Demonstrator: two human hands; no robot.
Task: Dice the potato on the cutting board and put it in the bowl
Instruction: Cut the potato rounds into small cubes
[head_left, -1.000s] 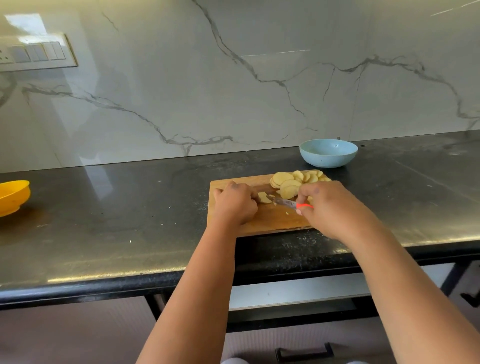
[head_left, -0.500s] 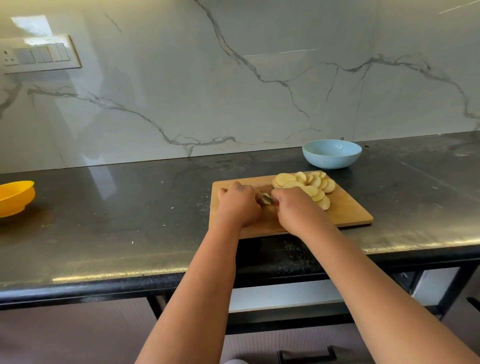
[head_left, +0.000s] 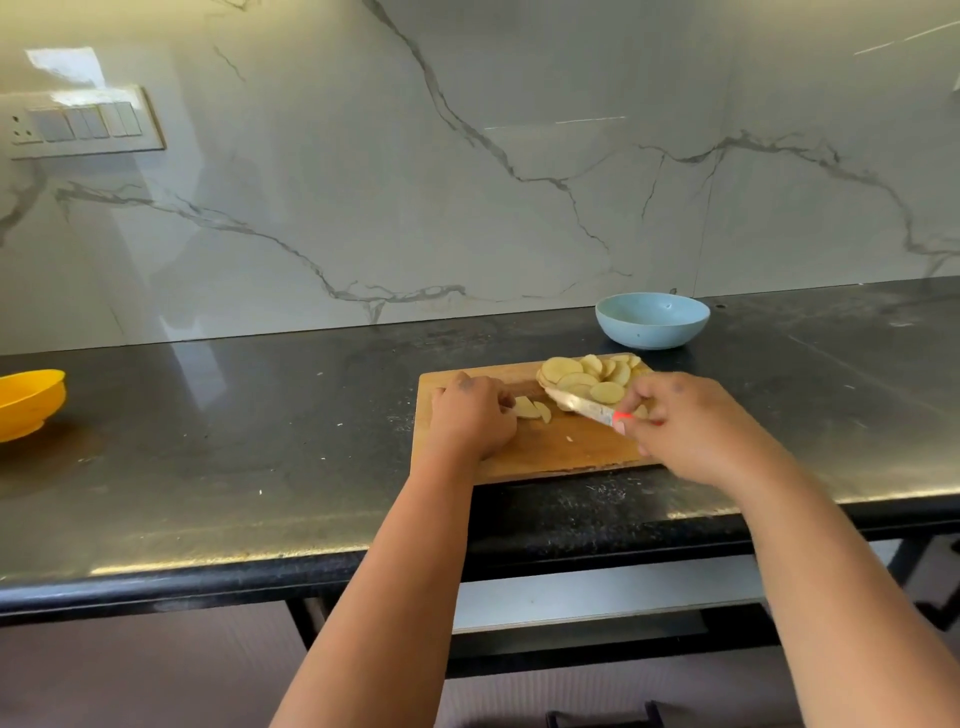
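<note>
A wooden cutting board (head_left: 550, 452) lies on the black counter. Round potato slices (head_left: 587, 374) are fanned out at its far right corner. A few cut pieces of potato (head_left: 531, 409) lie at my left hand (head_left: 475, 418), whose curled fingers hold them against the board. My right hand (head_left: 691, 423) grips a knife (head_left: 584, 408) with an orange-red handle; its blade points left, lifted over the near edge of the slices. A light blue bowl (head_left: 652, 319) stands just behind the board and looks empty.
A yellow bowl (head_left: 28, 402) sits at the far left of the counter (head_left: 234, 441). The marble wall behind carries a switch panel (head_left: 78, 122). The counter's front edge runs just below the board, with drawers underneath.
My right hand has drawn back to the right with the knife, baring the blade and the cut pieces. The left hand has stayed on the board's left part.
</note>
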